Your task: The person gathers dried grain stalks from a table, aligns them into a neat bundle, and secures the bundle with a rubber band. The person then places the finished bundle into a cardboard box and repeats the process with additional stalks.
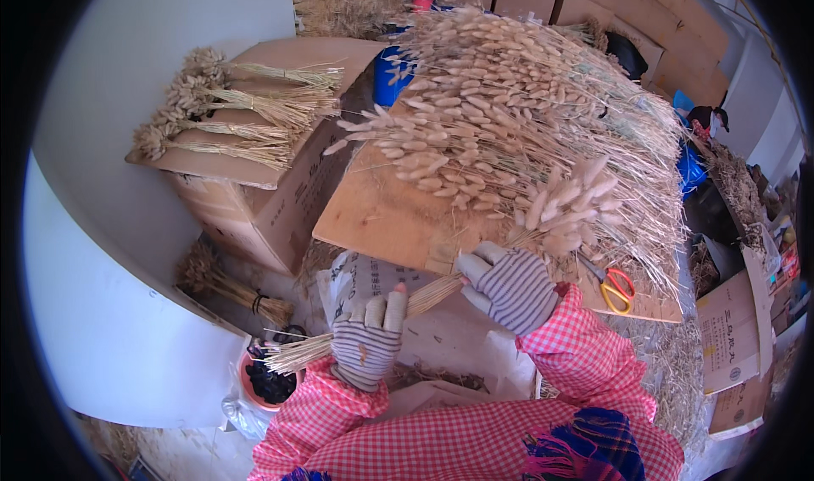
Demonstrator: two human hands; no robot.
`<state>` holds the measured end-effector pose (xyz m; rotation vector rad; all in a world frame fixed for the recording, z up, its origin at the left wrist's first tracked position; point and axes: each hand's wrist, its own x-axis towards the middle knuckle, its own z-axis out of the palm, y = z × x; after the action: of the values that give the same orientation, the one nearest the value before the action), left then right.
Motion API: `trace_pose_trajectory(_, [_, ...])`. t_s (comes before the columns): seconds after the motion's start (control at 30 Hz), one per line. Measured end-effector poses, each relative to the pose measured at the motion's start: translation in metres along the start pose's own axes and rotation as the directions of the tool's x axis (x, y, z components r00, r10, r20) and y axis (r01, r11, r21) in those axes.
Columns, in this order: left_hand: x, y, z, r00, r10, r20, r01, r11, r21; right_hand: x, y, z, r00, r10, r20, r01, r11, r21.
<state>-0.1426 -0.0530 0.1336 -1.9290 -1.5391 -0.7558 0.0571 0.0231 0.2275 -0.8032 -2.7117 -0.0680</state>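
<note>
view: head
left hand (367,345): gloved, fingers wrapped around grass bundle (434,295) near stem ends
right hand (507,286): gloved, gripping same stems closer to heads
bundle position: across both hands, fluffy heads (572,203) over tabletop (373,214)
scissors (605,282): on tabletop, right of bundle

Striped gloves (515,290), red-checked sleeves (581,345)

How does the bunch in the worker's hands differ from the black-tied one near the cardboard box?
The held bunch is gripped by the left hand and right hand; the tied bunch is in neither. The held bunch's heads point right; the tied bunch's point left. Both have dry, straw-coloured stems.
</note>
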Motion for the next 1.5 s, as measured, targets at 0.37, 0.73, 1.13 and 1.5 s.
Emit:
trace_pose_trajectory(0.37, [-0.003,0.002,0.002,0.999,-0.031,0.026,0.033,0.997,-0.076,-0.004,-0.006,0.021,0.975,-0.199,-0.103,0.169,0.954,-0.249])
trace_pose_trajectory(0.73, [-0.006,-0.002,0.002,0.998,-0.045,0.039,0.047,0.996,-0.072,-0.011,0.003,0.007,0.99,0.118,-0.072,-0.121,0.992,-0.033])
trace_pose_trajectory(1.13, [-0.006,0.0,0.003,1.0,0.004,-0.006,-0.004,1.0,-0.012,-0.004,0.017,0.021,1.0,-0.001,0.005,0.003,0.948,-0.319])
trace_pose_trajectory(1.5, [-0.008,0.003,0.005,0.998,-0.04,0.043,0.044,0.996,-0.082,-0.006,-0.005,0.022,0.993,0.05,0.107,-0.034,0.988,-0.152])
